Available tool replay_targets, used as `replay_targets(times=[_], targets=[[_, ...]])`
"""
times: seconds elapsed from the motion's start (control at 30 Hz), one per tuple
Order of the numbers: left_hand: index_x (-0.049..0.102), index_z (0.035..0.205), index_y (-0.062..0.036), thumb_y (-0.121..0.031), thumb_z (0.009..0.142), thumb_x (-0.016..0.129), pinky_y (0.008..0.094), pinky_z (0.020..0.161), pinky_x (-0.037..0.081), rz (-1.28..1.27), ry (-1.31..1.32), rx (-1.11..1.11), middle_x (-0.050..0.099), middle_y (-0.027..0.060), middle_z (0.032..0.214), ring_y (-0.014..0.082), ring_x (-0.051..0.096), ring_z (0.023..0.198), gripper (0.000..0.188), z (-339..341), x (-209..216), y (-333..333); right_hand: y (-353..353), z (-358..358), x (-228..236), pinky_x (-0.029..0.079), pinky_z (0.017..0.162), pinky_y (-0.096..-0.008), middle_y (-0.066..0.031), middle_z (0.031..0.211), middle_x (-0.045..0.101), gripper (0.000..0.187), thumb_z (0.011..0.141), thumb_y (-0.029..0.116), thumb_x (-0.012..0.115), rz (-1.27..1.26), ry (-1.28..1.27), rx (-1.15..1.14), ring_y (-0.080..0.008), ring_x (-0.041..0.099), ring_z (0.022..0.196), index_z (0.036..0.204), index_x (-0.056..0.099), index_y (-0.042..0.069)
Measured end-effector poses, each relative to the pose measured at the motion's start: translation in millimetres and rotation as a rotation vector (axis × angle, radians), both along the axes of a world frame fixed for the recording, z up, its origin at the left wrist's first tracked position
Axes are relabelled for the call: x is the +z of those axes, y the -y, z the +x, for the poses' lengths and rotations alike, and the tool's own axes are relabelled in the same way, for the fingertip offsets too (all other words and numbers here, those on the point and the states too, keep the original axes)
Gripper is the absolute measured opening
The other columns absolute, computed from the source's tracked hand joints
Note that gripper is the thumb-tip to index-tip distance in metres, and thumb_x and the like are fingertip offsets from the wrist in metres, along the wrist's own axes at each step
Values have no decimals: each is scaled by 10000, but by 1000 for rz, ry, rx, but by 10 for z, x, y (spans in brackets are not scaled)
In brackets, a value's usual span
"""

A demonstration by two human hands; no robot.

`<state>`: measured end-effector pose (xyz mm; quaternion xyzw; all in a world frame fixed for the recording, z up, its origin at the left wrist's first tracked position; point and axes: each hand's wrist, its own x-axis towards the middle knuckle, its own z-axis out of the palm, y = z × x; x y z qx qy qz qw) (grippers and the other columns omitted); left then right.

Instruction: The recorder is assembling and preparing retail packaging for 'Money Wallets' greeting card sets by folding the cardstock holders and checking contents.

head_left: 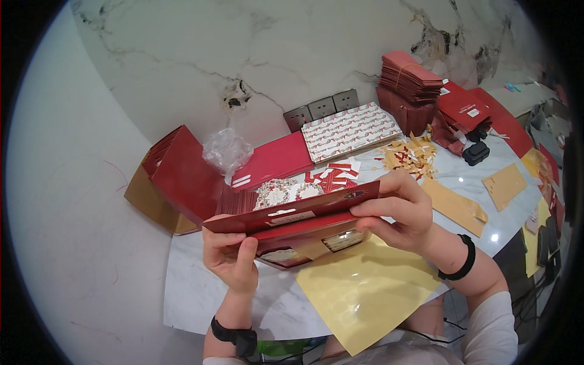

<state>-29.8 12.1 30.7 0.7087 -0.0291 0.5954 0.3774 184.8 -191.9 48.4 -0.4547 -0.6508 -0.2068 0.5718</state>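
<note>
Both my hands hold a red cardboard packet [298, 226] above the table, tilted up to the right. A long flap with a white label and a small hang hole stands along its upper edge, and picture panels show on its lower face. My left hand [234, 258] pinches the left end between thumb and fingers. At the right end, my right hand [398, 213] grips the flap and body with closed fingers. Below the packet lies a glossy yellow sheet [365, 298], reaching over the table's near edge. What is inside the packet cannot be seen.
Behind the packet lie round patterned paper pieces [277, 193] and red-and-white strips [337, 176]. An open cardboard box [182, 176] stands left, near crumpled clear plastic [226, 152]. Further back are a patterned stack [350, 131], banded red packets [410, 79], yellow scraps [413, 155] and a black object [476, 153].
</note>
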Motion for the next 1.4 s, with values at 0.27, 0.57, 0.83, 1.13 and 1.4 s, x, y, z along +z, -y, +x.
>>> replay_targets(times=[0.27,0.57,0.83,1.13,1.4], targets=[[445,1003,-111,-10,898,682,295,969,419,-186,100,-73,522,42,1066,146,534,1018,278,83,8,273,-20,-59,9,488,667,-298,-88,992,616,192,838,48,797,-1,-5,-4,-211,599,808,1011,715,61],[451,1016,-109,-21,912,654,323,1003,415,-116,59,-57,528,47,1085,159,535,1045,245,55,28,247,-52,-94,-65,542,659,-294,-115,1187,551,297,814,58,834,145,222,-105,-235,649,875,1090,723,42],[555,1018,-81,-66,879,786,280,898,470,-131,88,-120,562,54,1082,148,567,990,269,24,-171,-4,-180,-26,-112,612,909,-371,-149,1332,403,484,764,6,855,70,92,67,-286,614,1141,1214,678,32],[669,1091,-64,-116,711,939,342,917,512,276,13,70,557,78,1173,218,594,1077,469,54,9,-122,-182,28,-81,635,897,-382,-139,1325,396,442,765,-5,842,80,100,73,-290,642,1112,1181,691,1],[725,1022,-70,-111,638,964,320,881,524,411,-36,191,535,82,1208,215,598,1054,455,-17,-5,-174,-178,90,-68,635,875,-376,-144,1323,391,438,768,22,847,88,104,81,-289,658,1078,1178,696,-3]])
